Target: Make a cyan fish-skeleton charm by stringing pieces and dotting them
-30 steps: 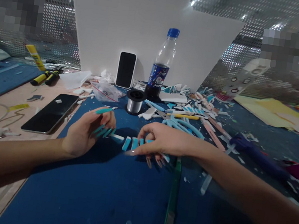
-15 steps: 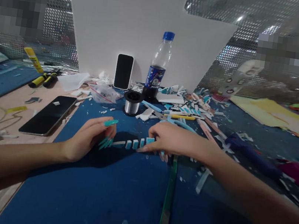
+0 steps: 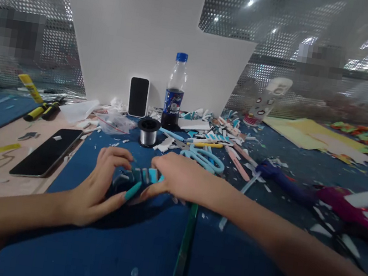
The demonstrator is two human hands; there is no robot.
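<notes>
A short row of small blue-and-white foam pieces [image 3: 145, 175] spans the space between my two hands, low over the blue table mat [image 3: 90, 257]. My left hand [image 3: 102, 188] curls around the row's left end, its thumb with a long teal nail in front and its fingers behind. At the other end, my right hand [image 3: 173, 175] pinches the row from above, hiding part of it. Under the right hand's wrist lies a green-handled flat tool [image 3: 184, 249], its far end covered. Light blue scissors [image 3: 205, 158] rest just behind that hand.
A wire spool [image 3: 149, 132], a cola bottle [image 3: 174, 95] and a white-edged device [image 3: 138, 97] stand behind. Foam scraps [image 3: 230, 129] are heaped around them. A phone [image 3: 46, 152] lies left; a magenta-handled tool [image 3: 343, 203] lies right. A white board [image 3: 132, 24] rises at the back.
My left hand has moved in along the row, from its left tip to around the foam pieces, closer to my right hand. The camera view has shifted, placing the background further left and lower.
</notes>
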